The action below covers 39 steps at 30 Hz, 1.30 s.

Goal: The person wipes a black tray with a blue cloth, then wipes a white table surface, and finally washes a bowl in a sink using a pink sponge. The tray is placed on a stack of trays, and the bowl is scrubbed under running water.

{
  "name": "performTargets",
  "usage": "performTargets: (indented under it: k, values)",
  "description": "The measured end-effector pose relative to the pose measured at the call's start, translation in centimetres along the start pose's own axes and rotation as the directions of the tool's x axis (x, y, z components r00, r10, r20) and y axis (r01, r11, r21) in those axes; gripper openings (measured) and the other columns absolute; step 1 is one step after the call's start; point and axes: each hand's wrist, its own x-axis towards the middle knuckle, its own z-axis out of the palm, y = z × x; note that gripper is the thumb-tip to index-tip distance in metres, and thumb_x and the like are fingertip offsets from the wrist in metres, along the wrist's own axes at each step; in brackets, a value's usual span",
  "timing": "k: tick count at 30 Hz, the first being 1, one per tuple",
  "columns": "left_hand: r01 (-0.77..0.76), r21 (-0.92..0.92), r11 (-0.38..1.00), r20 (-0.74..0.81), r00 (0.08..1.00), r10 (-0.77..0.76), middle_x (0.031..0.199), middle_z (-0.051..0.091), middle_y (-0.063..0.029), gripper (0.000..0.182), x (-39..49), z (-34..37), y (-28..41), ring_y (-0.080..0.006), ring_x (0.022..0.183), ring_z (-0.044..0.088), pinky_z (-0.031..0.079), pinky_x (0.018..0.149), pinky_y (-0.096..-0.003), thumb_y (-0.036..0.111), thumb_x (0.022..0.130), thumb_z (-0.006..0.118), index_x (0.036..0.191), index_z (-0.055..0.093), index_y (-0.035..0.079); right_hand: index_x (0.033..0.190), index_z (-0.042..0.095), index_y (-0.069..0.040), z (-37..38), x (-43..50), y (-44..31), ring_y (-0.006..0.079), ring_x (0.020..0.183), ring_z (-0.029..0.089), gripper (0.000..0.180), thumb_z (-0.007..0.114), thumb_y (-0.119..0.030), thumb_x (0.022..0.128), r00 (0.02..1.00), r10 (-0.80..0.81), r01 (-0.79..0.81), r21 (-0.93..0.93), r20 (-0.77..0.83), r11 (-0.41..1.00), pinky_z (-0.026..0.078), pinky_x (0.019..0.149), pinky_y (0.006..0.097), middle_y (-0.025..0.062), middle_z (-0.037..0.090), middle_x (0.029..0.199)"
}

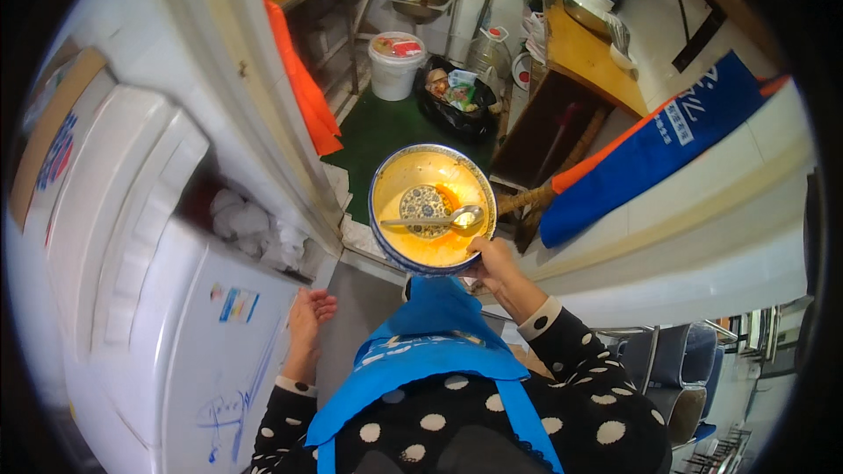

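In front of my blue apron, my right hand (pixel 495 264) grips a large blue-and-white patterned ceramic bowl (pixel 402 174) by its near right rim, thumb inside. Orange-yellow residue coats the bowl's inner wall and part of its floral base. Across the bowl lies a metal spoon (pixel 435 220), its bowl end to the right. Lower on the left, my left hand (pixel 312 309) holds nothing, its fingers apart and slightly curled, close to the side of a white chest freezer (pixel 197 342).
Ahead, beyond a doorway, stand a white lidded bucket (pixel 396 76), a black rubbish bag (pixel 454 120) and a large plastic jug (pixel 490 52) on green flooring. Metal sinks (pixel 421 3) line the back. A wooden table (pixel 579 46) and a hanging blue apron (pixel 649 145) flank the right.
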Motion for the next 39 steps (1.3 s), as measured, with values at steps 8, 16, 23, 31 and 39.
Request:
performTargets:
  k: [8,16,23,31,39]
  values:
    - [0.107,0.058,0.993,0.056,0.992,-0.110,0.087,0.064,-0.0111,0.055,14.7,10.7,7.2,-0.0169,0.075,0.061,0.048,0.069,-0.0274,0.050,0.097,0.033,0.103,0.055,0.000,0.121,0.040,0.013,1.0,14.8,-10.3,0.0305,0.084,0.066,0.043,0.047,-0.003,0.082,0.999,0.011,-0.011,0.002,-0.033,1.000,0.059,0.067,0.0395,0.0254,0.061,0.101]
    - [0.060,0.121,0.991,0.059,0.996,-0.067,0.087,0.063,-0.0110,0.057,27.5,15.9,18.7,-0.0173,0.075,0.061,0.048,0.071,-0.0289,0.051,0.097,0.032,0.104,0.055,-0.001,0.119,0.043,0.010,5.8,27.4,-22.3,0.0282,0.085,0.065,0.047,0.047,0.003,0.072,0.996,-0.073,0.078,-0.117,0.047,0.990,0.056,0.071,0.0372,0.0203,0.061,0.105]
    - [0.070,0.098,0.993,-0.106,0.993,-0.060,0.088,0.064,-0.0121,0.057,35.3,18.6,23.6,-0.0160,0.074,0.061,0.050,0.065,-0.0267,0.049,0.098,0.031,0.104,0.055,-0.002,0.109,0.051,0.012,9.2,35.2,-34.7,0.0238,0.066,0.066,0.038,0.049,-0.002,0.073,0.978,-0.004,0.023,-0.088,0.207,0.996,0.054,0.048,0.0323,0.0189,0.064,0.086]
    - [-0.083,0.012,0.996,-0.203,0.976,0.084,0.089,0.064,-0.0124,0.050,46.5,20.8,25.8,-0.0170,0.074,0.062,0.051,0.067,-0.0276,0.041,0.099,0.033,0.105,0.055,-0.002,0.117,0.044,0.013,14.4,48.0,-47.3,0.0325,0.079,0.066,0.044,0.047,-0.006,0.076,0.943,-0.008,0.044,-0.103,0.333,0.994,0.057,0.066,0.0432,0.0239,0.062,0.098]
    - [-0.105,-0.038,0.994,-0.408,0.910,0.080,0.089,0.064,-0.0112,0.046,50.1,15.9,28.0,-0.0170,0.077,0.061,0.049,0.069,-0.0279,0.038,0.099,0.034,0.103,0.056,-0.002,0.117,0.041,0.016,25.9,58.7,-56.2,0.0384,0.087,0.064,0.048,0.044,-0.004,0.074,0.878,0.016,0.064,-0.151,0.478,0.986,0.056,0.073,0.0481,0.0277,0.059,0.105]
